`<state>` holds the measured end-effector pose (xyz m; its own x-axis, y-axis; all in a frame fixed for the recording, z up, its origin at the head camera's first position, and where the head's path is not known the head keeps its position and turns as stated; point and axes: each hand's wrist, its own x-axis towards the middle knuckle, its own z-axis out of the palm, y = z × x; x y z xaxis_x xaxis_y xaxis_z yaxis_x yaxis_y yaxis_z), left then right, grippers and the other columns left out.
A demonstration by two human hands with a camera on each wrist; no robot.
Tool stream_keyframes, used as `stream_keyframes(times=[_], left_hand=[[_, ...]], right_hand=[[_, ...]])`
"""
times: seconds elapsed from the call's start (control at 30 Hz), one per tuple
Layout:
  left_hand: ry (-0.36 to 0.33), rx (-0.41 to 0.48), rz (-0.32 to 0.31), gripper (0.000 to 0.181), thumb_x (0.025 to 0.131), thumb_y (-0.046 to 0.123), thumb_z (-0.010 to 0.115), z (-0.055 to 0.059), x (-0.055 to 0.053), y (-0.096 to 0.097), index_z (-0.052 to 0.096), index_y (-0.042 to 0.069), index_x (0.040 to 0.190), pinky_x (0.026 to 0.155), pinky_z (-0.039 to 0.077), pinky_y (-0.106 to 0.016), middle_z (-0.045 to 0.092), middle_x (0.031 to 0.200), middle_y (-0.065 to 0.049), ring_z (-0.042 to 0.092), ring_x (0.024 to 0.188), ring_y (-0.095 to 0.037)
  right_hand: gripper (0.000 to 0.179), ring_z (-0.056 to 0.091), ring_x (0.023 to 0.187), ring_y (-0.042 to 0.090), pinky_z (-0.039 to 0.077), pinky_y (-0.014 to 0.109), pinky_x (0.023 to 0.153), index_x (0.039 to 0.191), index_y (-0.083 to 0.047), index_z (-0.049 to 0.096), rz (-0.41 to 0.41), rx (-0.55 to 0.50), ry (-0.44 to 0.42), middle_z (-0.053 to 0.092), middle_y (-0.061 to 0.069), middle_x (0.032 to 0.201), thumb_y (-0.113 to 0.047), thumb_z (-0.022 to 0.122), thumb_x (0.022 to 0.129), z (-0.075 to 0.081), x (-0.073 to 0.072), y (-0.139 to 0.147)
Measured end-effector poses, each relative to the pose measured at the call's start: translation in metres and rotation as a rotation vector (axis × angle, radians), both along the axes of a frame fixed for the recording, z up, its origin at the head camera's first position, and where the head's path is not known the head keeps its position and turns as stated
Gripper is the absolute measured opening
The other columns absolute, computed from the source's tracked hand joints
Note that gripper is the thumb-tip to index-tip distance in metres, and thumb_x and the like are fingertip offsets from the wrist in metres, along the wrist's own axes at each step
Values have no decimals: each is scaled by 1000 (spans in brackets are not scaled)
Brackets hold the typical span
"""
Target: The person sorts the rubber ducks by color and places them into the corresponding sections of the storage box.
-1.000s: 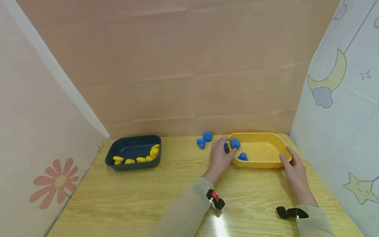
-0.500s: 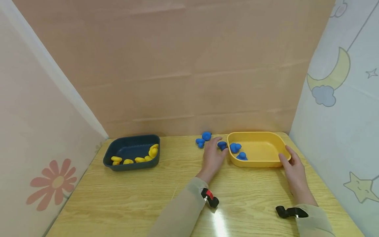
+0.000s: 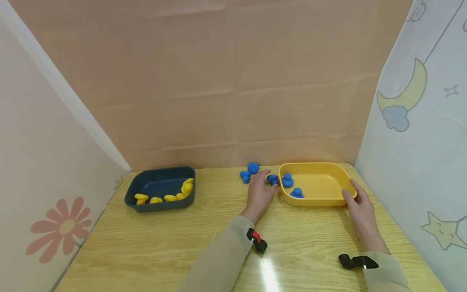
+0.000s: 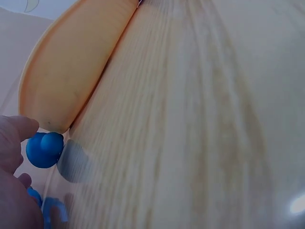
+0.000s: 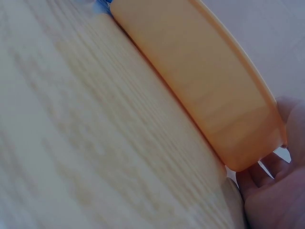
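Note:
My left hand point(image 3: 258, 194) is held around a blue rubber duck point(image 3: 272, 179) on the table. Thumb and forefinger are spread on either side of it, with a gap between forefinger and duck in the left wrist view. That duck lies just left of the yellow tray point(image 3: 321, 202). Two more blue ducks, one of them a small duck point(image 3: 287, 180), sit inside the tray at its left end. My right hand point(image 3: 361, 209) holds the tray's right end, fingers against its outer wall point(image 5: 205, 95) and thumb at the rim.
Other blue ducks point(image 3: 253, 168) lie behind the left hand, near the brown back wall point(image 3: 233, 101). A dark blue tray point(image 3: 157, 208) with several yellow ducks point(image 3: 187, 188) stands at the left. Patterned side panels border the wooden table point(image 3: 153, 247).
My left hand has moved left from the yellow tray's edge to around the blue duck beside it. A blue duck in the tray has turned upright. The right hand stays at the tray.

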<state>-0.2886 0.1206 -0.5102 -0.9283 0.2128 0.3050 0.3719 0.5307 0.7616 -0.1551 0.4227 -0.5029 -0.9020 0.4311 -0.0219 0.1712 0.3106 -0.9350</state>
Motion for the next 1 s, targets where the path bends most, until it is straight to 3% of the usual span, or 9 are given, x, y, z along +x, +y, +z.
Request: stream_keyframes(times=[0.2, 0.37, 0.57, 0.67, 0.77, 1.0], left_hand=[[14, -19, -19, 55, 100, 18, 86, -4, -4, 1, 65, 14, 150, 120, 47, -47, 66, 150, -4, 57, 140, -31], [4, -38, -19, 54, 100, 20, 86, -4, -4, 2, 66, 14, 150, 118, 48, -47, 66, 150, -4, 60, 138, -31], [-10, -85, 3, 53, 101, 22, 85, -4, -5, 6, 66, 15, 150, 120, 46, -46, 67, 149, -3, 61, 138, -29], [-6, -99, 19, 52, 100, 22, 86, -5, -5, 7, 67, 15, 149, 120, 45, -48, 68, 147, -3, 61, 137, -28], [5, -109, 38, 50, 99, 22, 87, -5, -5, 8, 69, 16, 146, 119, 45, -48, 70, 145, -2, 63, 135, -28], [29, -120, 75, 44, 98, 19, 87, -6, -6, 11, 73, 17, 140, 114, 48, -46, 73, 139, -1, 66, 130, -26]], right_hand=[[81, 16, 163, 32, 34, 0, 96, 179, -33, 15, 4, 1, 5, 3, 12, 185, -63, 49, 112, 0, 0, -1], [80, 6, 168, 33, 27, 3, 109, 180, -31, 14, 2, -14, 7, 1, 11, 185, -60, 49, 113, 2, 0, -2], [80, 8, 168, 34, 29, 2, 104, 180, -26, 14, 0, -3, 13, 3, 12, 185, -58, 49, 114, 2, 0, -3], [80, 7, 168, 36, 26, 12, 120, 180, -26, 14, -6, 0, 5, 3, 12, 185, -58, 48, 115, 3, 0, -4], [79, 5, 169, 34, 20, 30, 132, 180, -27, 14, -14, -9, -3, 2, 10, 185, -57, 48, 115, 4, 0, -5], [78, 1, 169, 34, 14, 42, 135, 180, -28, 13, -12, -36, -7, -1, 11, 185, -55, 48, 115, 4, -2, -3]])
